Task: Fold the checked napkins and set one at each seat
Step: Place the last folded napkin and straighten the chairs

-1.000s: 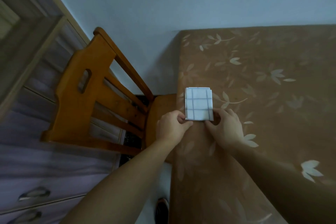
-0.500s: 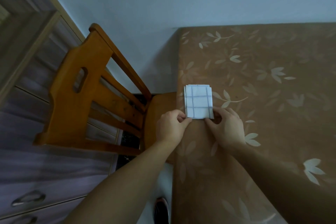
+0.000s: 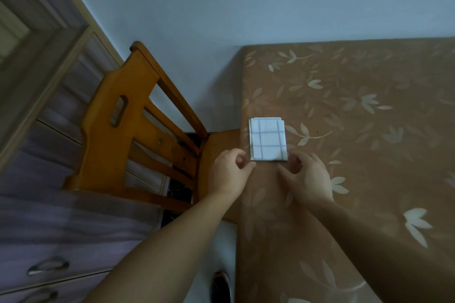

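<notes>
1. Brown cloth printed with pale leaves and flowers covered the table point(image 3: 369, 155), which ran to a plain pale wall point(image 3: 246, 7) far beyond my fingertips.
2. One folded checked napkin point(image 3: 268, 139), white with thin grey-blue lines, lay flat on the table just beyond my fingertips. It was close to the table's left edge, and its layers were slightly uneven at the far end.
3. My left hand point(image 3: 227, 172) sat at the napkin's near left corner, its fingers point(image 3: 236, 155) curled and the thumb laid against the forefinger. I could not tell whether they pinched that corner or only lay beside it.
4. My right hand point(image 3: 307, 177) sat at the near right corner, its fingers curled in a loose arch over the cloth with the thumb tucked below them. I could not tell whether they gripped the napkin there either.
5. My bare forearms reached in from the bottom, the left over the gap beside the table and the right over the cloth.
6. Left of my left fingers stood a wooden chair point(image 3: 110, 142). Its seat met the table's edge, and its slatted back had a slot-shaped cut-out.
7. Further left of those fingers, past the chair, were purplish drawers point(image 3: 61, 229) with a metal handle point(image 3: 48, 268).
8. Well behind my left fingers, beside the table's edge, the toe of a dark shoe point(image 3: 221, 286) showed on the pale floor.
</notes>
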